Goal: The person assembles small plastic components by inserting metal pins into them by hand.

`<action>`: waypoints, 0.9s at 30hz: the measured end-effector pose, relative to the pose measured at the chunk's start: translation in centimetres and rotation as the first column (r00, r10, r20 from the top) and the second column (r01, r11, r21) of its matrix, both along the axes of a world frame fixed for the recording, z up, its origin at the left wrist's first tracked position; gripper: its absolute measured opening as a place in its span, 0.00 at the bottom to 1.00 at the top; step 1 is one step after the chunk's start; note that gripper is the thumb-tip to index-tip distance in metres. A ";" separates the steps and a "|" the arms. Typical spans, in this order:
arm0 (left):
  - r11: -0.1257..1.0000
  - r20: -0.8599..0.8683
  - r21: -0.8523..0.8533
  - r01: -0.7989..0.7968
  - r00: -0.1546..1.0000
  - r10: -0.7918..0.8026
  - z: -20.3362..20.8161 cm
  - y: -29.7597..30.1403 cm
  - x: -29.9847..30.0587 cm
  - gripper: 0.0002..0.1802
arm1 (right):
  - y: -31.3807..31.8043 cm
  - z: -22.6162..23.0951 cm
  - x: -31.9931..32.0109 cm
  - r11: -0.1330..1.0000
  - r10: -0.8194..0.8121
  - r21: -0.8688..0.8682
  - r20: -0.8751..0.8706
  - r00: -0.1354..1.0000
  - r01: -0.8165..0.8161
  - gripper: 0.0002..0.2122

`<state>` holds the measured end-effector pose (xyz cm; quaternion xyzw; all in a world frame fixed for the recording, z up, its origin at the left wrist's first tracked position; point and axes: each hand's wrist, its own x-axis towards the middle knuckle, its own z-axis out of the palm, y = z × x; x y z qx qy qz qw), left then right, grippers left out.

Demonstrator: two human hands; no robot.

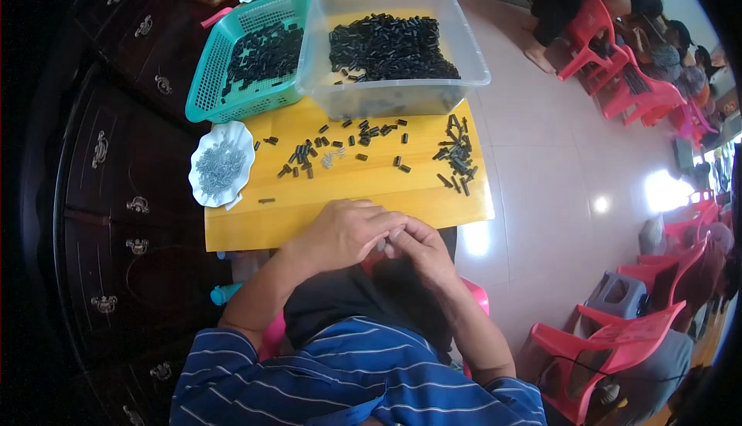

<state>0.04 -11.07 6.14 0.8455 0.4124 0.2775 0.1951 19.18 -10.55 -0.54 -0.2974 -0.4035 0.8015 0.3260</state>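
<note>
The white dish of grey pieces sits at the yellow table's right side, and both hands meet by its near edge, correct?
No: the head view shows the white dish of grey pieces on the left of the yellow table. The left hand and right hand meet by its near edge.

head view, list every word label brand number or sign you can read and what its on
No text can be read in this view.
Clear bin, green basket and white dish: no legible lettering.
Loose black pieces: too small to tell whether any are marked.
Between left hand and right hand: mostly hidden, nothing readable.
Red chairs at right: too blurred to tell.
</note>
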 end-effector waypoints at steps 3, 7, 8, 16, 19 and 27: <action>0.998 0.063 0.020 -0.059 0.996 0.058 -0.1 0.1 0.0 0.10 | 0.0 0.2 0.1 1.000 -0.010 0.012 0.023 1.000 0.009 0.08; 1.000 0.051 0.012 0.004 0.999 -0.005 -1.0 0.3 -0.6 0.07 | 0.1 0.2 0.3 0.999 -0.030 0.026 0.019 0.999 0.029 0.08; 1.000 0.058 0.006 -0.016 0.998 0.016 -1.0 0.3 -0.5 0.06 | 0.1 0.2 0.3 0.999 -0.030 0.026 0.020 0.999 0.029 0.08; 0.994 -0.003 -0.030 -0.107 0.994 0.107 -0.9 0.3 -0.2 0.05 | 0.1 0.3 0.0 0.988 -0.124 0.097 0.065 0.990 0.117 0.07; 0.991 0.038 -0.050 -0.125 0.991 0.127 -1.3 0.2 -0.1 0.05 | 0.1 0.3 0.0 0.985 -0.134 0.119 0.072 0.988 0.125 0.07; 0.975 0.120 -0.108 -0.196 0.971 0.209 -1.3 -0.3 1.1 0.05 | -0.4 0.5 0.0 0.958 -0.212 0.226 0.145 0.967 0.176 0.05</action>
